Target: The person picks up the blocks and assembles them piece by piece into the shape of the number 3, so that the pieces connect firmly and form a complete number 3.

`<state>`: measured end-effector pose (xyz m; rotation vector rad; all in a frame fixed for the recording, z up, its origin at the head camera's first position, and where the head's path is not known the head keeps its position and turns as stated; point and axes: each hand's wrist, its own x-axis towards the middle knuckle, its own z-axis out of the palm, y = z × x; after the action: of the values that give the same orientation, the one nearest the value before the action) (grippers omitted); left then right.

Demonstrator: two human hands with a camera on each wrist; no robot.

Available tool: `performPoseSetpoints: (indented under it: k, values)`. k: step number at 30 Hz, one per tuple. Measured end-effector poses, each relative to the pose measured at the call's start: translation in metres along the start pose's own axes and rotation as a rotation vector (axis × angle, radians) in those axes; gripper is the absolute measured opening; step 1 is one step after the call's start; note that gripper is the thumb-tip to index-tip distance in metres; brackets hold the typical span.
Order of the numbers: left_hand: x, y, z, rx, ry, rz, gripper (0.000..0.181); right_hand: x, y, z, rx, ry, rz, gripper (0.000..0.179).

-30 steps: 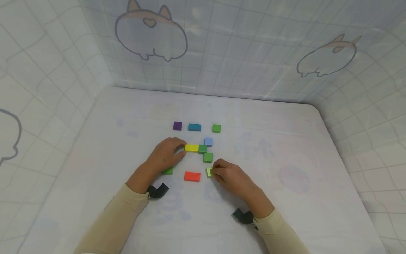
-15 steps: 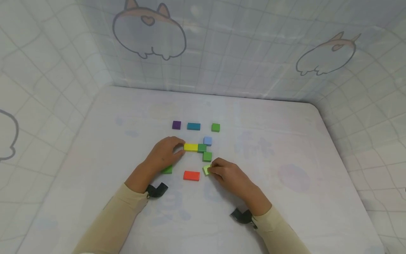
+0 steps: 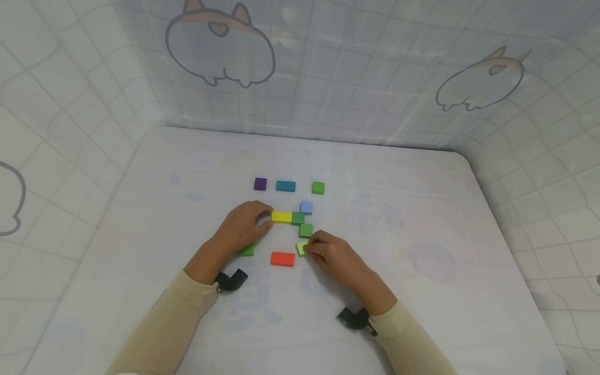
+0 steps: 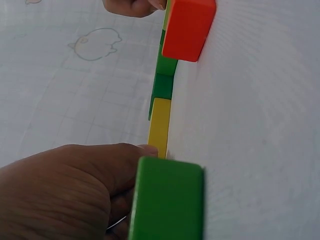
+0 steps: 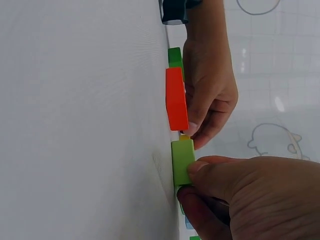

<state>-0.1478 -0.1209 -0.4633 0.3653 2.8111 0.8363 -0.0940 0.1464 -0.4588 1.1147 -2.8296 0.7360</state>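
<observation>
Your left hand, fingers curved, holds one end of the yellow block; your right hand pinches the light-green block between thumb and fingers, near the red block on the table.

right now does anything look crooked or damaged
The lime block, pinched by the right hand, looks askew: in the head view it sits turned at an angle to the red block beside it. No visible damage stands out.
</observation>
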Motion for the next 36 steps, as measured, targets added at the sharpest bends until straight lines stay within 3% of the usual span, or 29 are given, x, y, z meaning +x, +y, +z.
performPoseSetpoints:
  k: [36]
  values:
    - [0.0018,0.0022,-0.0014,0.003,-0.004,-0.017,0.041,0.0046,0.0007,0.0003,0.016,0.02,-0.001,0.019]
